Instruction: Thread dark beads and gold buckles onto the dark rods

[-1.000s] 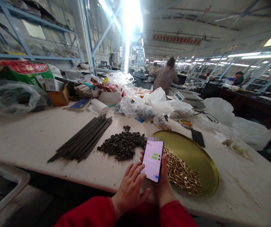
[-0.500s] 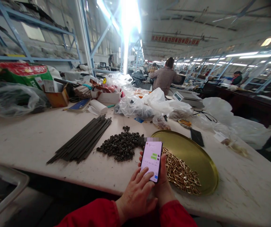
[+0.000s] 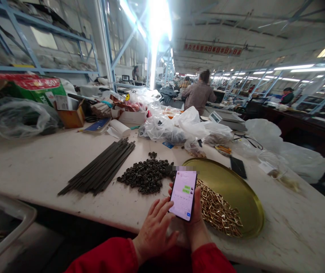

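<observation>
My right hand (image 3: 199, 223) holds a smartphone (image 3: 183, 195) upright, its thumb along the right edge and fingertips showing at the left edge. A chat with green message bubbles and a keypad fills the lit screen. With fingers stretched out, my left hand (image 3: 155, 229) is at the lower left of the screen, a fingertip at or just over its edge. Behind and left of the phone lies a heap of small dark rings or loops (image 3: 147, 176). To the right, a round gold tray (image 3: 244, 197) carries a pile of gold metal frames (image 3: 221, 210), partly covered by my right hand.
Long dark strips (image 3: 98, 167) lie on the white table (image 3: 34, 163), left of the heap. Clear plastic bags (image 3: 179, 125), a paper roll (image 3: 119, 128) and a scale (image 3: 225, 119) crowd the back. A plastic bin (image 3: 27, 216) stands at lower left. A person (image 3: 199, 93) is farther back.
My left hand has drawn back left and down, from over the keypad to the screen's lower left edge. The phone stays in my right hand. The whole view has shifted slightly.
</observation>
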`<state>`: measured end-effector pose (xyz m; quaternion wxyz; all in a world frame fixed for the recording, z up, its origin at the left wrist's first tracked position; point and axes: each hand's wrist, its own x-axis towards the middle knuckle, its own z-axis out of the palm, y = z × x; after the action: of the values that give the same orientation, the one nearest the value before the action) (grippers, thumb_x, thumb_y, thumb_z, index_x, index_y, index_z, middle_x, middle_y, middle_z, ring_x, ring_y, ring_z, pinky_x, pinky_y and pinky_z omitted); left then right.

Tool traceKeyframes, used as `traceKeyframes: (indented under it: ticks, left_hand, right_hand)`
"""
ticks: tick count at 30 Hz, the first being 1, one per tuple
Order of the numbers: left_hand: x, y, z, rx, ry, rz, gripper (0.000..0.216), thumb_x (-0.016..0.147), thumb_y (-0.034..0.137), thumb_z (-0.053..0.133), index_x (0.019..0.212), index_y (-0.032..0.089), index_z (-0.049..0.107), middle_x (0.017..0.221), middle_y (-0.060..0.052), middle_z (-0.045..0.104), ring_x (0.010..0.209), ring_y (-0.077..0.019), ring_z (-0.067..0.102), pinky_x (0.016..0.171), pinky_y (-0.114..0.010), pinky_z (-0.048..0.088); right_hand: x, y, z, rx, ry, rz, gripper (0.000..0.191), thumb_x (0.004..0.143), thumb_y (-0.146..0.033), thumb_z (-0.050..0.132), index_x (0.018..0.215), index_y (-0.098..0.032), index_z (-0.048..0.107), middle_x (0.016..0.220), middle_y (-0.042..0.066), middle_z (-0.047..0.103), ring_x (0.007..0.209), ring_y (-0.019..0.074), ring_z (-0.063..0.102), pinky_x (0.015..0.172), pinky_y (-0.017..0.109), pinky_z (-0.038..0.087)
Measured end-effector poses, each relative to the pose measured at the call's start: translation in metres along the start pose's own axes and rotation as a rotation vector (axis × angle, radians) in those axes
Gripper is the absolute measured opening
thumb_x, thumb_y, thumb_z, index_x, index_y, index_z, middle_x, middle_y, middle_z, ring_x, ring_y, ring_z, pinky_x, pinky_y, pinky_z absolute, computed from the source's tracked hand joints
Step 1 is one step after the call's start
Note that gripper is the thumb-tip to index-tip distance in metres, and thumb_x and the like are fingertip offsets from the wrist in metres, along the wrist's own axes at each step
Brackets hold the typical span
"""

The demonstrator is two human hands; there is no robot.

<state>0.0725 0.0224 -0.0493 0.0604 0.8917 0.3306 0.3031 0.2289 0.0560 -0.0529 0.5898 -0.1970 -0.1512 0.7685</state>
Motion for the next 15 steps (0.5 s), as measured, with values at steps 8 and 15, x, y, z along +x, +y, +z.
traceKeyframes:
  ticks: [8, 15]
  left_hand:
    - [0.0, -0.002, 0.001, -0.03, -0.017, -0.037, 0.031, 0.074, 0.027, 0.054, 0.103, 0.018, 0.051, 0.131, -0.011, 0.045, 0.129, -0.0284, 0.029, 0.104, -0.05, 0.027]
    - [0.0, -0.004, -0.001, -0.056, -0.018, -0.041, 0.031, 0.074, 0.029, 0.055, 0.103, 0.018, 0.051, 0.132, -0.01, 0.046, 0.129, -0.0275, 0.029, 0.105, -0.049, 0.026]
  right_hand:
    - [-0.002, 0.001, 0.005, -0.03, 0.065, -0.021, 0.073, 0.072, -0.072, 0.038, 0.107, -0.014, 0.064, 0.09, 0.012, 0.072, 0.076, 0.0224, 0.067, 0.07, 0.035, 0.052]
    - [-0.007, 0.004, 0.013, -0.071, 0.14, -0.035, 0.072, 0.071, -0.073, 0.038, 0.108, -0.018, 0.064, 0.086, 0.011, 0.072, 0.074, 0.0233, 0.067, 0.068, 0.037, 0.053]
